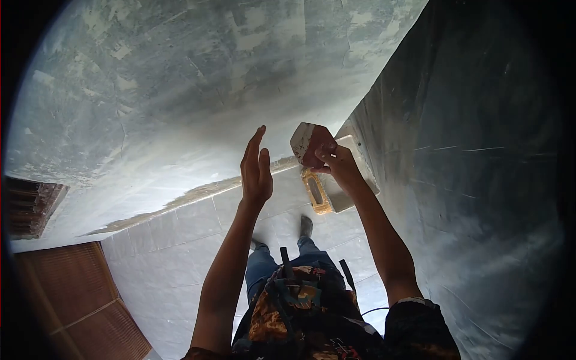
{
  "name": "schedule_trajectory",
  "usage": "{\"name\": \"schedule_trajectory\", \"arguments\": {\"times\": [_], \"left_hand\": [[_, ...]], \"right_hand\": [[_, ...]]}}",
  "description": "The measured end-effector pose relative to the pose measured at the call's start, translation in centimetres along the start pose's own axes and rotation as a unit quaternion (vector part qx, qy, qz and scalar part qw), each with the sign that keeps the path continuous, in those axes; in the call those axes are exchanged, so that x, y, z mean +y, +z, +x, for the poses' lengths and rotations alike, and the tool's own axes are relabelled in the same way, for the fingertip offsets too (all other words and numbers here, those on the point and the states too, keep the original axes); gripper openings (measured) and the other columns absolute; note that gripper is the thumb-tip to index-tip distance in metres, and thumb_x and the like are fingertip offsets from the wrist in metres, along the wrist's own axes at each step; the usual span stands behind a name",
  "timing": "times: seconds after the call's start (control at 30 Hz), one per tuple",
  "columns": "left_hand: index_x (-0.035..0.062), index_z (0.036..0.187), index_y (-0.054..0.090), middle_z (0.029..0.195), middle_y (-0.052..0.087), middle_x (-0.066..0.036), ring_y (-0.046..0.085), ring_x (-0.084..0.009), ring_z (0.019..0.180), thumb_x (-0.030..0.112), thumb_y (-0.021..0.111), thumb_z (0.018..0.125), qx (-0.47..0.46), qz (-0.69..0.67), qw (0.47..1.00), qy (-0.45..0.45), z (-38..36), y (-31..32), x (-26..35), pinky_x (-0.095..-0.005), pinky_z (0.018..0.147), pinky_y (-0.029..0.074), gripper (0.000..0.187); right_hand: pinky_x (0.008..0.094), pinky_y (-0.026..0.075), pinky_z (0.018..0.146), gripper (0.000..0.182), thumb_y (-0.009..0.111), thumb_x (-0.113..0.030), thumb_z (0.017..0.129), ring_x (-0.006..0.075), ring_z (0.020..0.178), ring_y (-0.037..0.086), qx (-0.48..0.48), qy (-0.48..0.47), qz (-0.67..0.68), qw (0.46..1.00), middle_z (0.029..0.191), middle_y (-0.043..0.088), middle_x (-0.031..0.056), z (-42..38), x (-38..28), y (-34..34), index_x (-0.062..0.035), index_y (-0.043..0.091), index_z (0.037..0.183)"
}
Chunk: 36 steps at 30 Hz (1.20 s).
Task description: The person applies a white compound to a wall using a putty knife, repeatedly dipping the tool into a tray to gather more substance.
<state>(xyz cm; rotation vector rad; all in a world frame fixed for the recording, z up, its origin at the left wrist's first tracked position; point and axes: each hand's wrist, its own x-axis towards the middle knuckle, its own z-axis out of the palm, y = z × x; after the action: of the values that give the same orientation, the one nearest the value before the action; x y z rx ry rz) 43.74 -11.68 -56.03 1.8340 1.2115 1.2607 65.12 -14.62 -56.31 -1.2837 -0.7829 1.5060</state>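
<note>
My right hand (337,162) grips a flat, angular reddish-brown piece (313,147) with a whitish, crusted face on its left; I cannot tell what kind of thing it is. Its fingers and thumb close round the lower right edge. To the left, my left hand (257,171) is raised with fingers stretched out and thumb apart, holding nothing. Both hands are in front of the grey, patchily coated wall (198,78). Beyond the right hand, low by the corner, is a pale tray-like container (354,201).
A yellowish, crusted frame-shaped object (316,191) sits at the container's left side. A dark wall (480,180) rises on the right. Light floor tiles (174,240) surround my feet. At left are a brown slatted panel (84,294) and a wall opening (33,207).
</note>
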Motion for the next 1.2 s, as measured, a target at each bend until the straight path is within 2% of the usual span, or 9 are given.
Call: {"name": "schedule_trajectory", "arguments": {"times": [0.23,0.43,0.5,0.7,0.8,0.83,1.07,1.13,1.2], "left_hand": [[-0.0045,0.14,0.047,0.14,0.052,-0.028,0.047,-0.0426,0.133,0.027,0.036,0.104,-0.062,0.002,0.991,-0.119,-5.5,6.3,-6.7,-0.0464,0.111,0.036,0.05],[-0.0044,0.138,0.049,0.137,0.054,-0.028,0.05,-0.0432,0.13,0.028,0.037,0.104,-0.103,0.004,0.976,-0.193,-10.0,10.3,-10.6,-0.0457,0.109,0.038,0.048],[-0.0041,0.138,0.049,0.137,0.055,-0.028,0.051,-0.0428,0.13,0.028,0.037,0.105,-0.119,0.006,0.97,-0.211,-11.2,11.3,-11.6,-0.0457,0.109,0.038,0.048],[-0.0036,0.137,0.049,0.137,0.055,-0.026,0.05,-0.0418,0.13,0.028,0.038,0.105,-0.152,0.008,0.958,-0.244,-15.4,12.0,-13.2,-0.0452,0.109,0.038,0.047],[-0.0035,0.138,0.048,0.137,0.055,-0.026,0.05,-0.0414,0.131,0.029,0.038,0.105,-0.159,0.007,0.952,-0.263,-17.2,11.4,-13.4,-0.045,0.11,0.038,0.047],[-0.0033,0.139,0.048,0.138,0.054,-0.026,0.05,-0.0412,0.131,0.029,0.038,0.105,-0.158,0.006,0.951,-0.266,-17.6,11.2,-13.5,-0.045,0.11,0.037,0.047],[-0.0032,0.139,0.048,0.139,0.054,-0.025,0.048,-0.0406,0.133,0.028,0.037,0.105,-0.161,-0.002,0.944,-0.288,-19.1,10.2,-13.4,-0.0452,0.112,0.035,0.048],[-0.0034,0.139,0.047,0.139,0.054,-0.025,0.048,-0.0406,0.133,0.028,0.037,0.105,-0.16,-0.003,0.945,-0.287,-18.9,10.1,-13.4,-0.0451,0.112,0.035,0.048],[-0.0035,0.139,0.047,0.139,0.054,-0.025,0.048,-0.0406,0.133,0.028,0.037,0.105,-0.158,0.0,0.945,-0.286,-18.7,10.1,-13.6,-0.045,0.112,0.035,0.048]], "right_hand": [[0.0354,0.065,0.077,0.027,0.06,-0.006,0.092,0.0253,0.089,0.07,0.046,0.075,0.008,0.996,0.106,0.064,0.0172,2.7,11.8,-6.6,0.0136,0.056,0.109],[0.0382,0.061,0.069,0.02,0.066,-0.01,0.081,0.0296,0.074,0.071,0.133,0.125,-0.162,0.97,0.077,0.068,0.0196,4.4,25.1,-13.3,0.0101,0.062,0.081],[0.0446,0.058,0.069,0.021,0.064,-0.012,0.078,0.039,0.071,0.069,0.141,0.07,-0.414,0.897,0.069,0.066,0.0226,5.1,26.9,-14.2,0.0089,0.064,0.077],[0.0468,0.054,0.078,0.016,0.06,-0.011,0.082,0.0396,0.081,0.067,0.175,-0.021,-0.588,0.789,0.082,0.069,0.0212,9.2,34.5,-13.2,0.0028,0.069,0.084],[0.0485,0.052,0.085,0.014,0.061,-0.01,0.082,0.0393,0.09,0.066,0.173,0.04,-0.604,0.777,0.085,0.069,0.0211,10.5,36.0,-11.4,0.0008,0.07,0.084],[0.0458,0.054,0.089,0.016,0.056,-0.011,0.089,0.0366,0.107,0.06,0.092,0.118,-0.621,0.77,0.105,0.066,0.0194,10.5,35.2,-10.7,-0.0016,0.069,0.094],[0.0419,0.057,0.084,0.012,0.062,-0.006,0.086,0.0355,0.106,0.061,0.051,0.094,-0.666,0.738,0.107,0.066,0.0174,6.3,34.6,-7.6,-0.0004,0.069,0.093],[0.0421,0.058,0.081,0.012,0.061,-0.007,0.085,0.0341,0.096,0.066,0.045,0.06,-0.685,0.725,0.096,0.069,0.0182,4.6,32.8,-7.6,0.0009,0.07,0.087],[0.0392,0.058,0.081,0.014,0.061,-0.009,0.083,0.0318,0.082,0.069,0.046,0.064,-0.542,0.837,0.08,0.068,0.0184,3.8,31.5,-8.4,0.0031,0.069,0.081]]}}
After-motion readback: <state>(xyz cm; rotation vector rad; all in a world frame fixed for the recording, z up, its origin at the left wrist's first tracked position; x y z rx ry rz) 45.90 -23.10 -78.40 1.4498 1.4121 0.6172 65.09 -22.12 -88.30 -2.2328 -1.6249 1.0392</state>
